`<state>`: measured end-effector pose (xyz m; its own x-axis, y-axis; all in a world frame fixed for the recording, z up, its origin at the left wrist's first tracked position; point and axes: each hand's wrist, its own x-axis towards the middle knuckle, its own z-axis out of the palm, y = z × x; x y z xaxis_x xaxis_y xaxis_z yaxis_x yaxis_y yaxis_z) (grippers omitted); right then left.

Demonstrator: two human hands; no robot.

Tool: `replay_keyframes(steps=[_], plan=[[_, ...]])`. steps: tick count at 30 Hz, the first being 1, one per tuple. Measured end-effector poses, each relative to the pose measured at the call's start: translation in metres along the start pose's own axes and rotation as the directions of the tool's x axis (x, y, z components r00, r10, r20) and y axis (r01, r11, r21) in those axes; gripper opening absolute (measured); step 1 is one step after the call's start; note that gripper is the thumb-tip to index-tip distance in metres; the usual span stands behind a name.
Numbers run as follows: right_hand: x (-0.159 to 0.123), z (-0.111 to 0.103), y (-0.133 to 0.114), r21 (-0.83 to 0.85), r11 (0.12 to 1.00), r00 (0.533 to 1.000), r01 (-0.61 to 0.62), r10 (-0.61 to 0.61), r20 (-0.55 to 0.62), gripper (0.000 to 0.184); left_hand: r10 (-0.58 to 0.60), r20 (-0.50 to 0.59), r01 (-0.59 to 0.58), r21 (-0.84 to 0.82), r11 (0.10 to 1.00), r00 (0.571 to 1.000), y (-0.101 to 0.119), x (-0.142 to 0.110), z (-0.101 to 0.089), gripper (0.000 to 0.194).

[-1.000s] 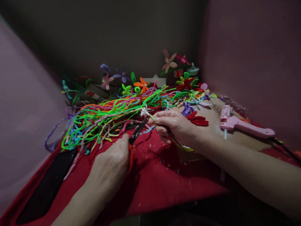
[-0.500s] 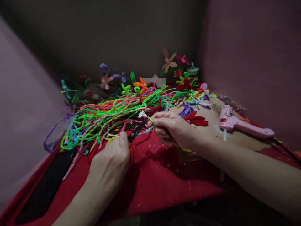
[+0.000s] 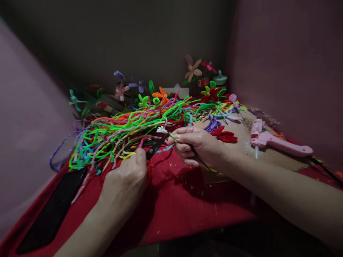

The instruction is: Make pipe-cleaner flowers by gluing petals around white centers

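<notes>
My left hand (image 3: 127,175) is closed around the handles of a pair of scissors (image 3: 155,147). Its black blades point up and to the right, their tips at the base of a white tuft (image 3: 162,130). That tuft tops a thin dark stem (image 3: 200,162), which my right hand (image 3: 194,142) pinches between thumb and fingers. A green strand (image 3: 173,138) loops by the fingertips. Whether the blades touch the tuft I cannot tell. The handles are mostly covered by my left hand, with a red part showing below.
A heap of colourful pipe cleaners (image 3: 112,134) lies behind my hands. Red petal loops (image 3: 226,135) and a pink glue gun (image 3: 278,142) rest on cardboard at the right. A black phone-like slab (image 3: 53,210) lies left on the red cloth (image 3: 184,214). Pipe-cleaner flowers (image 3: 193,71) stand behind.
The white tuft has tipped slightly to the left and spread less upward. My left hand and the scissors have shifted very little; my right hand keeps its grip.
</notes>
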<state>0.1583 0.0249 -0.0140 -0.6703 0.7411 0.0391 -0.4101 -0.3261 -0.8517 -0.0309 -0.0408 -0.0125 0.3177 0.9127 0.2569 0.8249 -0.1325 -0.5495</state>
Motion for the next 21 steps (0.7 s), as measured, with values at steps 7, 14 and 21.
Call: replay_keyframes(steps=[7,14,21], plan=[[0.0041,-0.0073,0.0010,0.125,0.992,1.000,-0.018,0.019,-0.011,0.011,-0.007,-0.055,0.002,-0.095,0.995,0.998,-0.0023,-0.0034,0.0063,0.035],[0.0035,-0.0046,0.0001,0.142,0.989,0.999,-0.032,0.034,-0.012,0.017,-0.066,0.042,0.067,-0.008,0.998,0.997,0.0025,0.0018,0.0030,0.038],[0.0036,-0.0042,0.0020,0.114,0.992,0.998,-0.059,0.061,-0.015,0.014,-0.027,-0.017,0.028,0.089,0.996,0.999,0.0021,-0.0017,0.0093,0.038]])
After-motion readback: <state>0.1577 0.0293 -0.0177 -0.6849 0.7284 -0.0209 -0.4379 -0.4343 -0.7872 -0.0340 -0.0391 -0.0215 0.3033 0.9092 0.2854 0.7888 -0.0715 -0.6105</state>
